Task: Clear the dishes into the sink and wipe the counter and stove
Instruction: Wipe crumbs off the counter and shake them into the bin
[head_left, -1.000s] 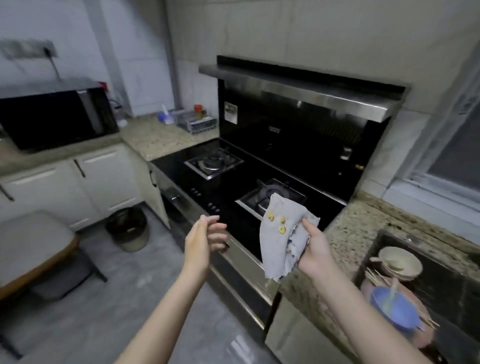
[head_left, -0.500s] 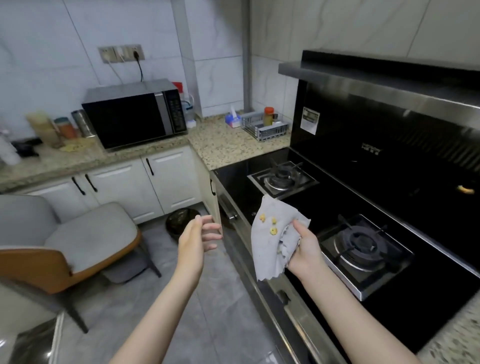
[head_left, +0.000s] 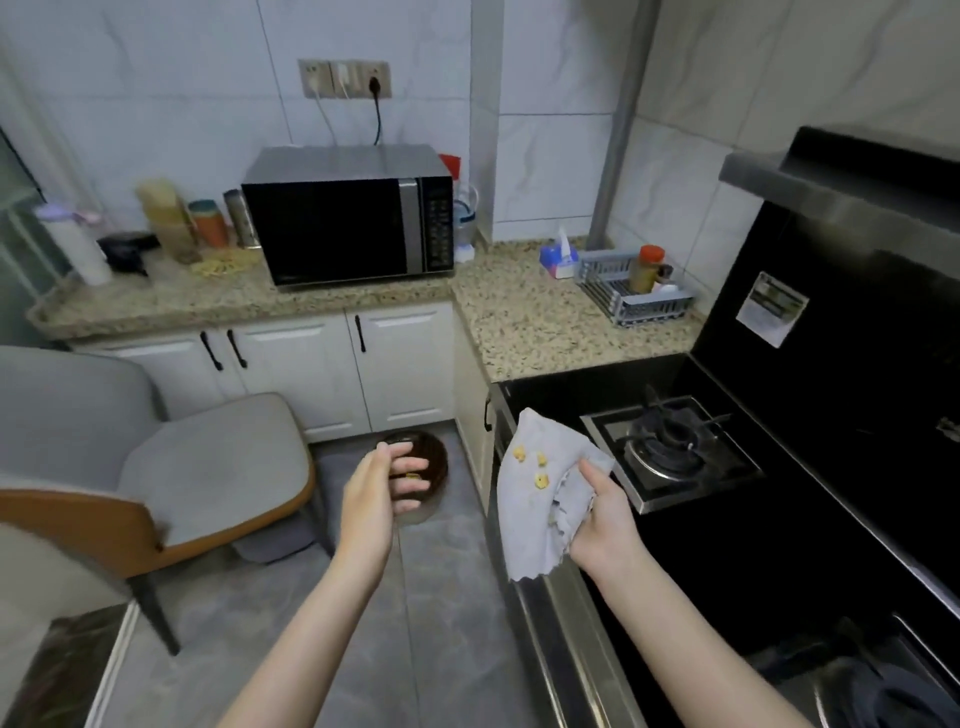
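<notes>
Head view: your right hand (head_left: 597, 519) gripped the cloth (head_left: 540, 488) bearing yellow crumbs (head_left: 540, 480) beside the stove (head_left: 675, 447), left hand (head_left: 374, 493) cupped loosely above the bin (head_left: 431, 457); tilting the cloth risked scattering crumbs onto the floor.

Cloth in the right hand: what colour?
Pale grey cloth, a few yellow crumbs on it; head view.
</notes>
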